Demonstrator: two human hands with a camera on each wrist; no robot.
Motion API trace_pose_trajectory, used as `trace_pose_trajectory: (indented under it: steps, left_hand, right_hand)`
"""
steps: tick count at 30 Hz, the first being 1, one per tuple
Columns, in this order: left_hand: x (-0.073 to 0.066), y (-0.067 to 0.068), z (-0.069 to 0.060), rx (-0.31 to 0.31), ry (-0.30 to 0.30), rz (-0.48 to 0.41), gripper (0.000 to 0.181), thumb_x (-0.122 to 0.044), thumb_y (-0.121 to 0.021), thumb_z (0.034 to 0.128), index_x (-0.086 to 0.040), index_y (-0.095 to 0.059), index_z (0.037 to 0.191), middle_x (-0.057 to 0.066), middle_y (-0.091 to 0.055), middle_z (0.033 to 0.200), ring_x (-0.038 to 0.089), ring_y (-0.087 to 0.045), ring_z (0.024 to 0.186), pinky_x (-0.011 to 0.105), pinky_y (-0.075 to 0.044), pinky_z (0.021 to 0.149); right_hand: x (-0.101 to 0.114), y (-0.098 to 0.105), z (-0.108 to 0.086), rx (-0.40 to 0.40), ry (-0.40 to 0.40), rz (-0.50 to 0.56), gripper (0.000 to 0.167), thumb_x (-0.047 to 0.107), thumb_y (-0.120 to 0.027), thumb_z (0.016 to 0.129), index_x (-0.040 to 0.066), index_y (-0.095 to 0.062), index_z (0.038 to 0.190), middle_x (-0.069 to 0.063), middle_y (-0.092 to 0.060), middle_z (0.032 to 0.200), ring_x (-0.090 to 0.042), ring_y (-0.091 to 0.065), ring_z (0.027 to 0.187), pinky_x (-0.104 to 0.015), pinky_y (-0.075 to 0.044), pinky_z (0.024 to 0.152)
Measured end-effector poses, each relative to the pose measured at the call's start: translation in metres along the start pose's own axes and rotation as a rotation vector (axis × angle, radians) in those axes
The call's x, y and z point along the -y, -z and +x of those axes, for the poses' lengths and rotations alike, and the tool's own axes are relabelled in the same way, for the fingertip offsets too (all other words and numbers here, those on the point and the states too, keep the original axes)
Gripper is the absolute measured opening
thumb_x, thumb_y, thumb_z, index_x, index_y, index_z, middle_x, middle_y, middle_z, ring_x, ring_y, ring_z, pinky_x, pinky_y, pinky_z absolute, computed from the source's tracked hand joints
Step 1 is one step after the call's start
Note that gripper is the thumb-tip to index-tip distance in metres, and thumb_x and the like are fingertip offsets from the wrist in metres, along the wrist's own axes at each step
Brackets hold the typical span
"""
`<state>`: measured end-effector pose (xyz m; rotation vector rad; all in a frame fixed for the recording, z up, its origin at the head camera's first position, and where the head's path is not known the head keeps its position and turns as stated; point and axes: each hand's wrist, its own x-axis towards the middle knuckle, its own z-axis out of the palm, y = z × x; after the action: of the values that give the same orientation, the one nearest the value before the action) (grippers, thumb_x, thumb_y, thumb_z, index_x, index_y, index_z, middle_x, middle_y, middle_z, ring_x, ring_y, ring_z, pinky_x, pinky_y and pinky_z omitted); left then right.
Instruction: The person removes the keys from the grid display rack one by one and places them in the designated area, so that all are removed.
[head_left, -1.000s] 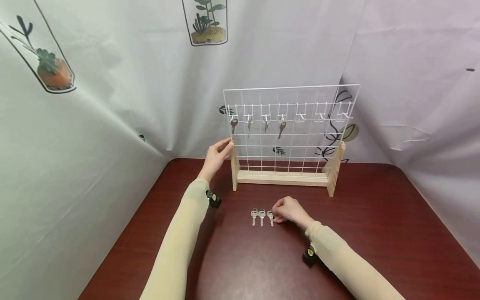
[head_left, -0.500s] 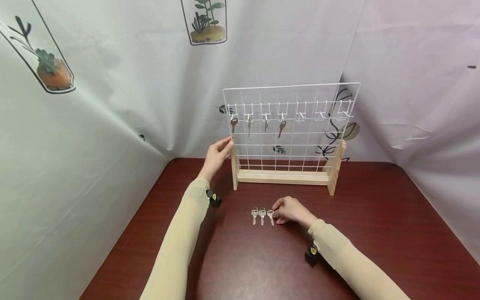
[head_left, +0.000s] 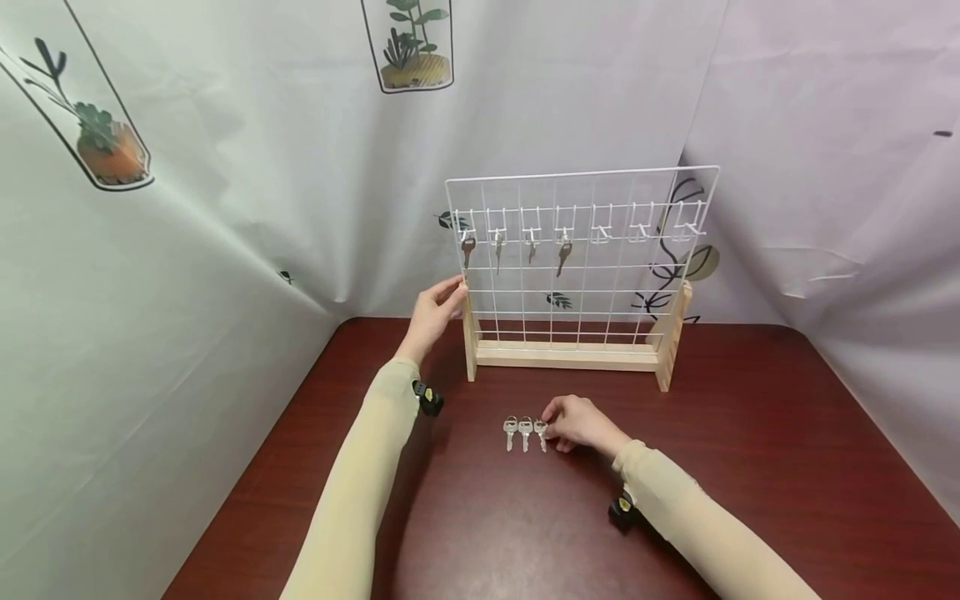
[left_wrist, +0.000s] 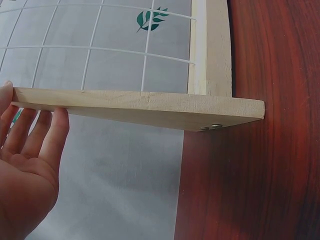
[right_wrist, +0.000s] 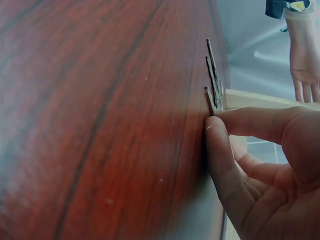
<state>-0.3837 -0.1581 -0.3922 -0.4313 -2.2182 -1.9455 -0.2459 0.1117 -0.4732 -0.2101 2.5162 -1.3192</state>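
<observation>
My left hand [head_left: 431, 317] grips the left wooden side post [head_left: 470, 337] of a white wire rack. In the left wrist view the thumb lies on one face of that post [left_wrist: 150, 102] and the fingers on the other. My right hand [head_left: 581, 421] is low over the table, pinching the rightmost key [head_left: 541, 433] of three in a row. Thumb and index fingertip meet at the near end of this key [right_wrist: 209, 100] in the right wrist view, partly hiding it. Just left of it lie the middle key [head_left: 526, 432] and the left key [head_left: 510, 432], both flat.
White hooks line the rack's upper part; those on the left carry several hanging keys [head_left: 565, 257], while the right hooks [head_left: 640, 233] hold none. A pale wooden bar [head_left: 566, 358] joins the two posts. Behind the dark red table [head_left: 480, 533] hangs a white printed curtain [head_left: 585, 92].
The fingers of my right hand have shifted slightly, and the rightmost key sits a touch closer to the middle one. My left hand has stayed on the post.
</observation>
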Motion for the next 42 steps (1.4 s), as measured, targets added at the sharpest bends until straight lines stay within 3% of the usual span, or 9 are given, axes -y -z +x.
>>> trace_pose_trajectory:
  steps: [29,32,36,38,42]
  left_hand:
    - [-0.001,0.001,0.0,0.009,0.011,0.008,0.051,-0.03,-0.066,0.1002,-0.004,-0.057,0.143,0.015,-0.055,0.144,0.029,-0.056,0.129,0.045,-0.055,0.098]
    - [-0.012,0.001,-0.005,0.022,0.015,0.011,0.049,-0.025,-0.064,0.1014,0.0,-0.055,0.143,0.017,-0.055,0.144,0.031,-0.056,0.128,0.044,-0.055,0.097]
    - [-0.014,0.002,-0.005,0.038,0.021,0.003,0.048,-0.019,-0.062,0.1023,0.004,-0.052,0.144,0.02,-0.053,0.144,0.033,-0.055,0.13,0.044,-0.055,0.096]
    - [-0.005,0.002,-0.001,0.034,0.02,-0.007,0.049,-0.02,-0.062,0.1023,0.003,-0.052,0.145,0.019,-0.053,0.145,0.033,-0.054,0.13,0.044,-0.055,0.097]
    - [-0.001,0.001,0.0,0.023,0.017,-0.004,0.052,-0.026,-0.064,0.1013,0.0,-0.053,0.145,0.018,-0.055,0.144,0.031,-0.055,0.13,0.044,-0.055,0.097]
  right_hand:
    - [0.003,0.002,-0.001,0.024,0.006,0.005,0.012,0.0,-0.076,0.083,0.002,-0.068,0.091,-0.007,-0.064,0.062,-0.014,-0.061,0.047,-0.028,-0.056,0.045]
    - [0.003,0.001,-0.001,0.021,0.001,0.005,0.012,0.0,-0.077,0.083,0.003,-0.068,0.091,-0.008,-0.064,0.062,-0.014,-0.061,0.046,-0.028,-0.056,0.045]
    - [0.001,0.001,0.0,0.02,0.0,0.007,0.013,0.0,-0.077,0.083,0.003,-0.068,0.09,-0.008,-0.064,0.062,-0.014,-0.061,0.046,-0.028,-0.056,0.046]
    - [0.001,0.002,0.0,0.027,0.007,0.009,0.013,0.0,-0.077,0.083,0.003,-0.068,0.091,-0.008,-0.064,0.062,-0.014,-0.061,0.046,-0.029,-0.057,0.046]
    - [-0.001,0.007,-0.001,0.051,0.009,0.036,0.016,0.002,-0.077,0.083,0.002,-0.068,0.095,-0.008,-0.064,0.064,-0.015,-0.062,0.048,-0.03,-0.057,0.047]
